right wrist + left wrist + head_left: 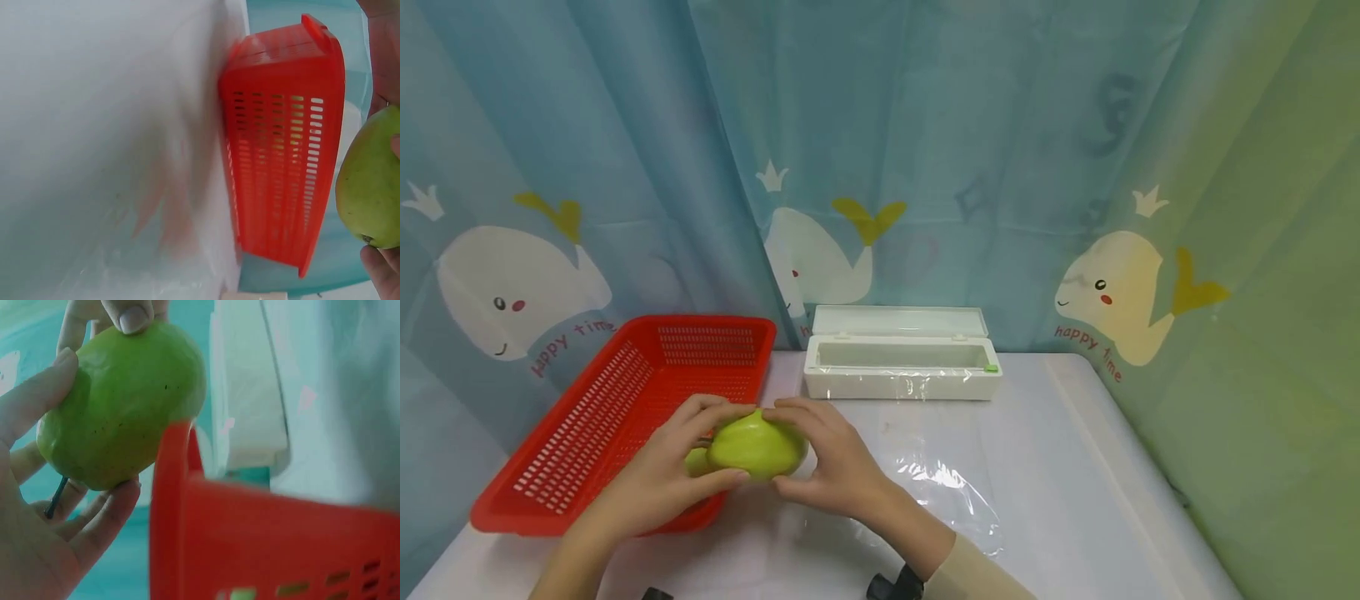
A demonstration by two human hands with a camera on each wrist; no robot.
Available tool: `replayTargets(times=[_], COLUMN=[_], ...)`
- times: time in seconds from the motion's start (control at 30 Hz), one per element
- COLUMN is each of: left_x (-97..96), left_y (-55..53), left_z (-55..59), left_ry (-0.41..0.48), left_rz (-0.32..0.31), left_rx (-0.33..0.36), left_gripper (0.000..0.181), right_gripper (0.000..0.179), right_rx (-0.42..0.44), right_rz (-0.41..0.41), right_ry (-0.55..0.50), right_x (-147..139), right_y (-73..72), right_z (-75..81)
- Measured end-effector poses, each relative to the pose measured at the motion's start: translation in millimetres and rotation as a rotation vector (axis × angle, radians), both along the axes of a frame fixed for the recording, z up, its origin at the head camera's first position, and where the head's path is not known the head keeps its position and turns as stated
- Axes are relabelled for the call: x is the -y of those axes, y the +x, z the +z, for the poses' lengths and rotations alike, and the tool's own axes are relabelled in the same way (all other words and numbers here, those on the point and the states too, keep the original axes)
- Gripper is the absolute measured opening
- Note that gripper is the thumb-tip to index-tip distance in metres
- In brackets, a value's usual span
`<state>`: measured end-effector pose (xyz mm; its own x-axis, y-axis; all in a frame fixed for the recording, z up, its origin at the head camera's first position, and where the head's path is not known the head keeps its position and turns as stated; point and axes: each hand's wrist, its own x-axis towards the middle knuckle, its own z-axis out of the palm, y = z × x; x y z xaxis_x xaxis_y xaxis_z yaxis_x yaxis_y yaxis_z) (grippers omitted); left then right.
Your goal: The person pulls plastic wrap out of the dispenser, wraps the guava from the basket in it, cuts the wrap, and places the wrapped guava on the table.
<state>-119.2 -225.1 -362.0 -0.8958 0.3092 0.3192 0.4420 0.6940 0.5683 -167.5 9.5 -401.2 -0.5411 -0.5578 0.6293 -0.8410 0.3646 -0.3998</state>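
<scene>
1. Thing in hand: smooth, oval, yellow-green fruit, mango-like (757,447). Held up in the air by the near right corner of a red, slotted plastic basket (696,377); well clear of the table in the right wrist view.
2. Left hand (679,467): gripping the fruit at its left end, fingers over the top, thumb low on the near side. A short dark stub (56,497) shows between fruit and palm; stem perhaps, cannot be sure.
3. Right hand (826,460): gripping the opposite end between fingers and thumb. Both hands share the one fruit.
4. Basket contents: something yellow-green shows through the slots in the right wrist view; too broken up to count.
5. Right of the fruit: clear, glossy plastic film (951,487) on the white-covered table (1075,475). Behind it, a long white box (902,385), lid raised, film running over its front edge.
6. Step, my reading: handling or turning the fruit between basket and film, before any wrapping. Film lies flat, nothing on it.
7. Next move, as judged: would call for carrying the fruit rightward, lowering it onto the middle of the film, then freeing the fingers without dragging the sheet. Loose film could cling or crease; a smooth fruit may roll.
</scene>
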Motion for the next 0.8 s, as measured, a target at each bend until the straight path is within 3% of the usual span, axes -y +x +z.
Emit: replayTargets(times=[0.4,0.8], left_x=[-28.5,-59.3], left_y=[-9.0,-25.6], left_z=[-14.2,-33.0], left_ry=[0.061,0.149], left_rz=[-0.063,-0.15], left_rx=[0.022,0.083], left_gripper=[0.065,0.063], right_gripper=[0.07,0.07], right_rx=[-0.02,0.118], right_rz=[-0.047,-0.103], right_ry=[-0.008,0.03], right_x=[-33.2,-68.6], right_y=[0.8,5.2], right_z=[-9.4,-14.5])
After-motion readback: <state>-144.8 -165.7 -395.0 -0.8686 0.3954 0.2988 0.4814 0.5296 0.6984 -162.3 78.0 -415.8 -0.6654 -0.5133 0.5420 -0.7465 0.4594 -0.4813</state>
